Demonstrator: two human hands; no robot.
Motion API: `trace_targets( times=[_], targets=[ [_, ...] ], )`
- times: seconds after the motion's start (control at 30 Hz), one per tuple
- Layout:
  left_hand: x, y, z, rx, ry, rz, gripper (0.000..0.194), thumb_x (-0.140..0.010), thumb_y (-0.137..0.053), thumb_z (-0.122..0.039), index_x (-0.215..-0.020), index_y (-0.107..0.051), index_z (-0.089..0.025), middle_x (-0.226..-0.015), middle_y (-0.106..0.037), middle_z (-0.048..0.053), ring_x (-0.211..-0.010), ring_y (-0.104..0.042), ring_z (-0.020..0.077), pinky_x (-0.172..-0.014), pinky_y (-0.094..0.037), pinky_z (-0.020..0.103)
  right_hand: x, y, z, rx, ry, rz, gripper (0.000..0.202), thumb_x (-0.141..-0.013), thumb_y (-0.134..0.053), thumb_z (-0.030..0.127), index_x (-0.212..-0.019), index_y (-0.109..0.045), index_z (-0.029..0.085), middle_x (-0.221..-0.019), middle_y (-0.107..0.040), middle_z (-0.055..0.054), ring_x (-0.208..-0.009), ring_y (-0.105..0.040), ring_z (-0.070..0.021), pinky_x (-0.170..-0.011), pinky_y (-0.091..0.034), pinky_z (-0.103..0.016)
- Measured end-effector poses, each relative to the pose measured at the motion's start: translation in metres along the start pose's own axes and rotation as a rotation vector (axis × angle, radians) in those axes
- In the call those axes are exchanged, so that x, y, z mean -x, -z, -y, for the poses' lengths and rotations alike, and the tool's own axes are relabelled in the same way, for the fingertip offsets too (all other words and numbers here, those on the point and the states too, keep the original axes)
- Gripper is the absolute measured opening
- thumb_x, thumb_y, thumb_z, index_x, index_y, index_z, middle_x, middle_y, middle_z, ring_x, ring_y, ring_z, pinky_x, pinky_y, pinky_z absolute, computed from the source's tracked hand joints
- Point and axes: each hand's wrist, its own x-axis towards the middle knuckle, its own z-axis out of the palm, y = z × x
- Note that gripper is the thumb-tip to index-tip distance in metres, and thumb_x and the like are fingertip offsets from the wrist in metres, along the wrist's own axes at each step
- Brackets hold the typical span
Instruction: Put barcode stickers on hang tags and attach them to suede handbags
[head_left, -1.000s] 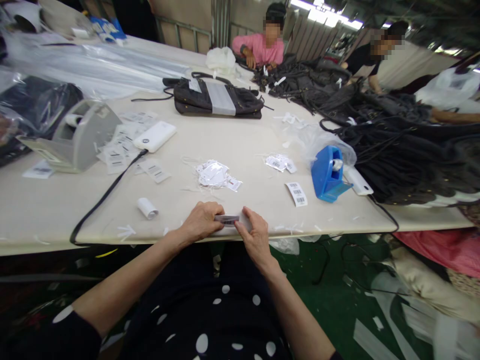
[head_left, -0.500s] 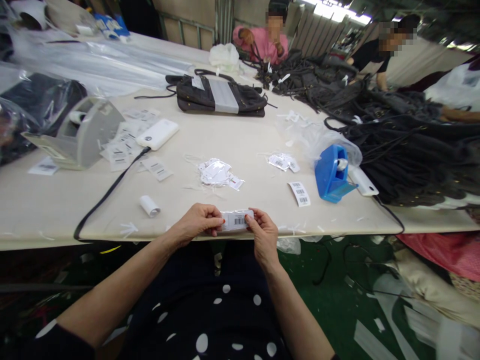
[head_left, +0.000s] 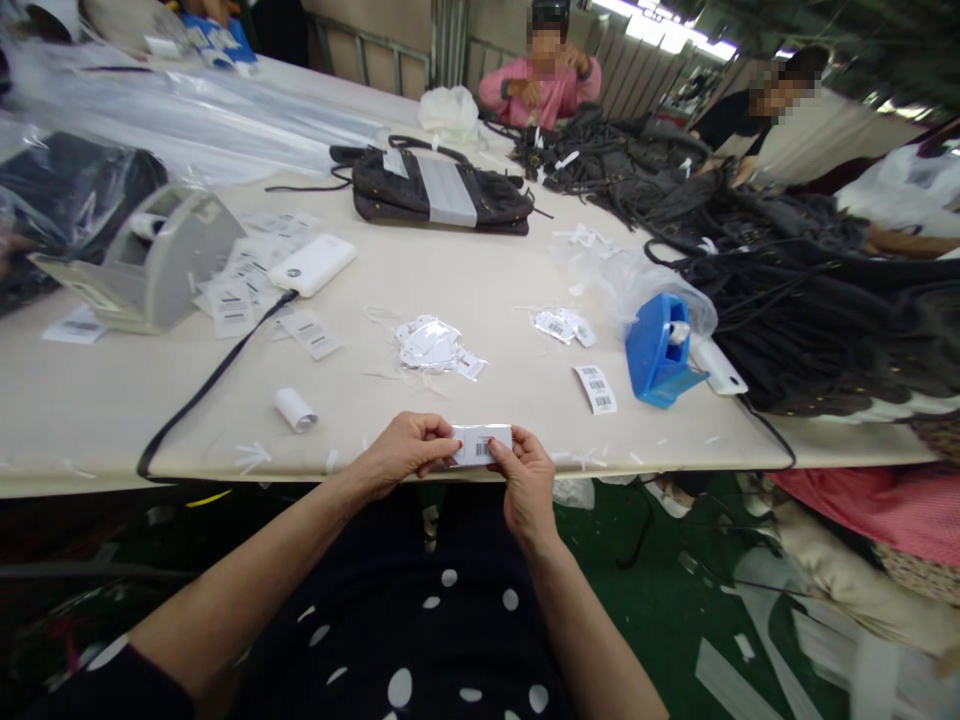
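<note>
A white tag with a printed barcode is held level above the table's front edge. My left hand pinches its left end between thumb and fingers. At the other end, my right hand grips it, the thumb resting on its face beside the barcode. Beyond my hands lies a heap of white hang tags with strings. A smaller pile of tags lies to the right of it. Near that pile is a strip of barcode stickers. On the left sits a small curled roll of paper.
A grey tape dispenser and loose barcode sheets stand left, by a white device with a black cable. On the right are a blue tape dispenser and piled black bags. A wrapped black bag lies behind. Two people work beyond.
The tag and both hands have shifted very slightly to the right, and the tag's face shows more clearly. Across the table, the person in pink has moved their arms.
</note>
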Motion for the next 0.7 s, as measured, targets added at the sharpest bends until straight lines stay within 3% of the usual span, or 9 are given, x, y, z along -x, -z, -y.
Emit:
trace_targets(
  times=[0.13,0.3,0.43,0.6,0.7],
  targets=[
    [0.003,0.005,0.0,-0.073,-0.029,-0.013,0.026,-0.063,-0.065,-0.033,-0.079,-0.06,-0.013,-0.058,-0.057,-0.003,-0.055,-0.05,0.009,-0.052,-0.035,0.019,-0.007,0.005,0.007,-0.06,-0.028,-0.052,0.032,-0.06,-0.071,0.028,-0.086,-0.057,0.015,-0.074,-0.066,-0.001,-0.06,-0.057,-0.0104,-0.054,-0.043,-0.021],
    [0.004,0.013,-0.002,-0.261,-0.061,-0.072,0.024,-0.067,-0.058,-0.038,-0.067,-0.06,-0.014,-0.046,-0.042,-0.007,-0.046,-0.036,0.0074,-0.046,-0.024,0.02,-0.017,0.012,0.011,-0.077,-0.015,-0.159,0.034,-0.058,-0.072,0.029,-0.086,-0.056,0.016,-0.074,-0.064,0.0,-0.06,-0.057,-0.0103,-0.051,-0.042,-0.019],
    [-0.002,0.016,-0.006,-0.331,-0.077,-0.105,0.027,-0.067,-0.054,-0.042,-0.065,-0.059,-0.015,-0.045,-0.04,-0.007,-0.045,-0.035,0.0081,-0.046,-0.025,0.02,-0.025,0.017,0.013,-0.121,-0.038,-0.168,0.036,-0.057,-0.073,0.028,-0.086,-0.055,0.017,-0.073,-0.064,0.0,-0.059,-0.058,-0.0101,-0.049,-0.043,-0.019],
    [-0.016,0.023,0.0,-0.54,-0.247,-0.226,0.029,-0.07,-0.049,-0.044,-0.069,-0.06,-0.018,-0.055,-0.055,-0.003,-0.056,-0.051,0.0132,-0.055,-0.039,0.023,-0.042,0.025,0.016,-0.094,0.014,-0.144,0.037,-0.06,-0.072,0.031,-0.089,-0.054,0.017,-0.076,-0.064,0.0,-0.063,-0.06,-0.0123,-0.047,-0.046,-0.019],
    [-0.025,0.03,0.014,-0.693,-0.373,-0.391,0.033,-0.072,-0.048,-0.047,-0.085,-0.06,-0.02,-0.071,-0.062,-0.001,-0.065,-0.057,0.0157,-0.063,-0.044,0.025,-0.078,0.029,0.029,-0.008,0.125,-0.168,0.036,-0.062,-0.069,0.034,-0.089,-0.053,0.017,-0.074,-0.063,0.0,-0.063,-0.061,-0.0129,-0.049,-0.049,-0.022]
  ],
)
